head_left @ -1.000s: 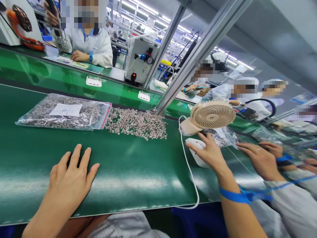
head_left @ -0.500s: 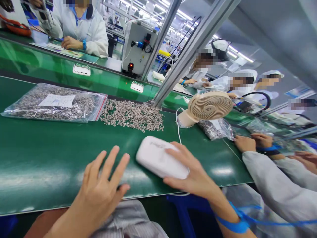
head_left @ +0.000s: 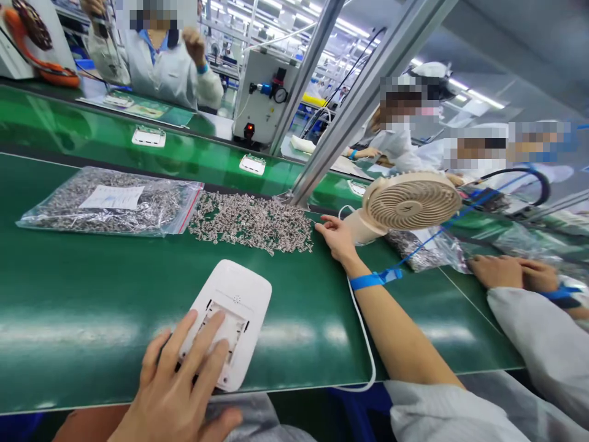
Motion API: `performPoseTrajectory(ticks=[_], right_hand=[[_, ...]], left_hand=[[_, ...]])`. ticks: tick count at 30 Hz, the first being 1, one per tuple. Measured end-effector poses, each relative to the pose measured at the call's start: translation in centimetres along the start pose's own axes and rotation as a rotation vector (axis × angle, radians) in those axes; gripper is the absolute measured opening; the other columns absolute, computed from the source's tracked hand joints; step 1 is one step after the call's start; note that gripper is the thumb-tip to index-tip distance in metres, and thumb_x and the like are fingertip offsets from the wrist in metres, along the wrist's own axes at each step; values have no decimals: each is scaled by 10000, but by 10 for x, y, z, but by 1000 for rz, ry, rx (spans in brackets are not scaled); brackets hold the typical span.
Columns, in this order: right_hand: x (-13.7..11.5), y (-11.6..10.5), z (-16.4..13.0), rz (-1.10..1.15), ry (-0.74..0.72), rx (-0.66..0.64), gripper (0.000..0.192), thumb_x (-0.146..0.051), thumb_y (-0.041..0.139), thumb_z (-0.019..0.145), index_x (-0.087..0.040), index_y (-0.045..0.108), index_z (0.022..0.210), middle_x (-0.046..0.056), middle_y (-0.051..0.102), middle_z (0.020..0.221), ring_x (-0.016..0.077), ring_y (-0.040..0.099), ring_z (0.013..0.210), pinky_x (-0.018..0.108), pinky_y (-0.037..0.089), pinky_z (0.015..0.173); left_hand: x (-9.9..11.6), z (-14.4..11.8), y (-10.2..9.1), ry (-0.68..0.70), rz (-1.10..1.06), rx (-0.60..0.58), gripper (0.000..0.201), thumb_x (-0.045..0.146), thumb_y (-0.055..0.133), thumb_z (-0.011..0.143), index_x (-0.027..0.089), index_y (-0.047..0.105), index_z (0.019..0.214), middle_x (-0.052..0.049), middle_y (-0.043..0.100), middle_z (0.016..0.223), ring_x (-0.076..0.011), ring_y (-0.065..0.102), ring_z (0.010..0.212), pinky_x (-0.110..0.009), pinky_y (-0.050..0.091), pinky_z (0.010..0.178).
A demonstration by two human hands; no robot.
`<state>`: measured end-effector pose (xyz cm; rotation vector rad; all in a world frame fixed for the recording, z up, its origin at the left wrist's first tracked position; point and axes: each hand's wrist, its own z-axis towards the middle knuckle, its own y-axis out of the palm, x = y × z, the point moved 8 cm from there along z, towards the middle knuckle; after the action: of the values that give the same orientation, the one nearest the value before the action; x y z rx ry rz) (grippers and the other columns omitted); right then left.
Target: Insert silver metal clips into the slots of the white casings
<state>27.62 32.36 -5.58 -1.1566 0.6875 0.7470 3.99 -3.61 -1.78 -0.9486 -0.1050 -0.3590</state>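
A white plastic device [head_left: 251,294] with rounded corners lies on the green work surface, its open battery compartment facing up. My left hand [head_left: 184,368] rests on the lower part of it, fingers spread across the compartment. My right hand [head_left: 338,238], with a blue wrist strap [head_left: 375,279], reaches to the right end of a pile of small metal spring-like pieces [head_left: 251,221]. Its fingers point left and look slightly apart; nothing shows between them. Beside that hand stands a beige fan [head_left: 409,202].
A clear zip bag [head_left: 59,205] full of metal pieces lies left of the pile. A white cable [head_left: 365,331] runs down from the fan. Another bag [head_left: 423,252] and a co-worker's hands [head_left: 510,273] are at right. White housings [head_left: 150,136] sit on the green strip behind a metal post [head_left: 350,104].
The device has gone from my right hand to under my left, turned battery side up. My right hand has moved forward to the pile. Across the line, a co-worker's hand has risen.
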Motion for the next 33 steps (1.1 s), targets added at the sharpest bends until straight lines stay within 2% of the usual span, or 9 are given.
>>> performPoseTrajectory(ticks=[4, 8, 12, 14, 16, 20, 24, 28, 33], right_hand=[[1, 6, 4, 9, -26, -63, 192, -282, 596, 575, -132, 638, 687, -41, 478, 544, 87, 391, 499, 243, 318, 497], [-3, 1, 0, 34, -32, -34, 119, -255, 566, 580, -141, 598, 601, -38, 483, 504, 95, 401, 502, 252, 334, 519], [-15, -11, -11, 81, -37, 65, 79, -235, 548, 592, -162, 555, 563, -33, 482, 496, 111, 419, 500, 272, 362, 536], [-30, -17, -24, 122, -55, 116, 61, -226, 543, 615, -171, 549, 589, -27, 498, 535, 119, 440, 521, 281, 384, 556], [-54, -18, -44, 171, -88, 123, 54, -233, 565, 641, -180, 570, 643, -19, 532, 589, 128, 471, 554, 282, 406, 567], [-118, -6, -105, 313, -267, -106, 73, -263, 650, 682, -199, 621, 698, 0, 599, 655, 147, 540, 617, 280, 447, 568], [-164, 17, -171, 324, -495, -491, 72, -210, 599, 770, -195, 630, 708, 33, 643, 795, 165, 612, 773, 293, 497, 676], [-167, 29, -195, 176, -632, -572, 126, -173, 546, 806, -189, 631, 715, 61, 625, 924, 165, 617, 846, 293, 499, 710], [-163, 38, -199, 84, -717, -611, 153, -134, 509, 817, -182, 612, 714, 58, 614, 885, 137, 600, 750, 265, 488, 632]], left_hand=[[-8, 2, 2, 38, 24, -215, 417, 370, 473, 864, 269, 499, 1267, 25, 459, 1381, -244, 368, 1289, -353, 273, 1026], [-1, 6, 5, 156, 184, -192, 377, 226, 477, 865, 201, 527, 1238, -6, 507, 1339, -250, 444, 1216, -361, 345, 952], [21, 19, 5, 134, 334, 7, 333, 254, 572, 829, 92, 592, 1119, -119, 645, 1116, -249, 562, 938, -384, 388, 812], [30, 28, 6, 117, 210, 5, 307, 299, 502, 865, 108, 612, 1080, -84, 669, 1028, -223, 552, 894, -378, 368, 816], [34, 35, 8, 138, 126, -67, 312, 296, 443, 880, 150, 606, 1103, -56, 630, 1149, -252, 512, 1053, -406, 315, 896], [26, 41, 4, 121, 182, -122, 305, 277, 444, 878, 141, 611, 1094, -83, 530, 1308, -318, 418, 1207, -450, 263, 957], [30, 39, 6, 86, 396, -21, 276, 328, 512, 874, 134, 643, 1020, -74, 657, 1098, -282, 533, 1037, -387, 323, 856], [41, 41, 16, 67, 453, 8, 287, 336, 524, 871, 109, 645, 998, -88, 672, 1045, -263, 560, 992, -373, 334, 845], [47, 43, 23, 85, 446, 1, 293, 321, 516, 873, 83, 636, 995, -116, 663, 1077, -269, 566, 1014, -374, 343, 864]])
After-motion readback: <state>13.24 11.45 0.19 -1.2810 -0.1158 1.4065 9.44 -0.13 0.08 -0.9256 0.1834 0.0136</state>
